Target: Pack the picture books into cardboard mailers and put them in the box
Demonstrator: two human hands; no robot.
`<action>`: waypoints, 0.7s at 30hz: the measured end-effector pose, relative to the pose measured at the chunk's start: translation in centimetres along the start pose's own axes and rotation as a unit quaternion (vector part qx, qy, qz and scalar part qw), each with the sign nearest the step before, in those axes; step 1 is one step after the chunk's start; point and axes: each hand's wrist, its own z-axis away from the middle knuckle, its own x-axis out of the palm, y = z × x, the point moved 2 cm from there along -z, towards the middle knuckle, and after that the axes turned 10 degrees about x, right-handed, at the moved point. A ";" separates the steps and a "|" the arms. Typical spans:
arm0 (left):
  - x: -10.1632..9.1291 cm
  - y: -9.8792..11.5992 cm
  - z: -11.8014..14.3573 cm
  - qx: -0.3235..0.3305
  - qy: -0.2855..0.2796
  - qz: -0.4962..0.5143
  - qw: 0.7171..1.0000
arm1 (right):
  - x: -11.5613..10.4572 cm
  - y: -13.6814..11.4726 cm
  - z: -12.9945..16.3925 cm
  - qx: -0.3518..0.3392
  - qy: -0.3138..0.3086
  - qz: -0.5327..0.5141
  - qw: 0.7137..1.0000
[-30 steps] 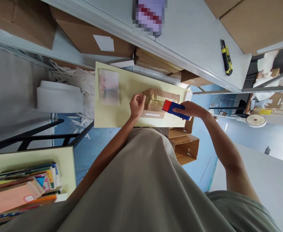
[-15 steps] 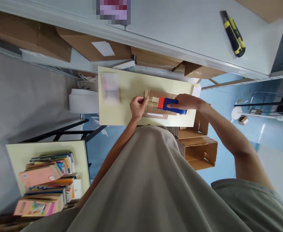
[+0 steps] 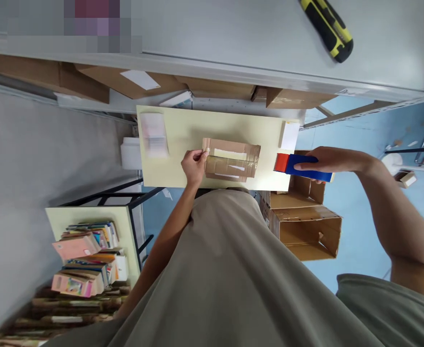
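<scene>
My right hand (image 3: pixel 322 161) is wrapped round a blue tape dispenser (image 3: pixel 311 168) with a red toothed head, held past the table's right end. A flat piece of folded cardboard (image 3: pixel 229 171) lies on the pale yellow table (image 3: pixel 183 127). Shiny brown tape (image 3: pixel 237 166) runs across its middle, from the left edge to the right. Between the closed fingertips of my left hand (image 3: pixel 194 166) is the cardboard's left edge, at the tape's end. Dispenser and cardboard are apart.
A blurred printed sheet (image 3: pixel 154 135) lies at the table's left, a white box (image 3: pixel 290 135) at its right. A box cutter (image 3: pixel 329 29) rests on the grey shelf above. Open cartons (image 3: pixel 309 233) stand below right; stacked books (image 3: pixel 85 270) are on the lower-left table.
My right hand has carried the tape dispenser right, off the cardboard. Tape now spans the cardboard. My left hand still pinches the left edge. The camera view has shifted a little.
</scene>
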 end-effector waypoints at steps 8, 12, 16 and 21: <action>-4.0 -1.5 -0.8 0.004 0.043 -0.068 0.997 | 1.5 -1.6 -6.3 -0.052 0.008 0.023 0.998; -5.0 -2.4 -1.0 -0.007 0.049 -0.079 0.996 | 2.0 -2.3 -9.2 -0.060 0.054 0.053 0.995; -4.7 -2.7 -0.9 -0.009 0.051 -0.076 0.996 | 1.9 -2.2 -10.9 -0.054 0.086 0.065 0.993; -4.6 -2.8 -0.8 -0.003 0.055 -0.087 0.995 | 3.2 -4.1 -11.6 -0.024 0.108 0.074 0.991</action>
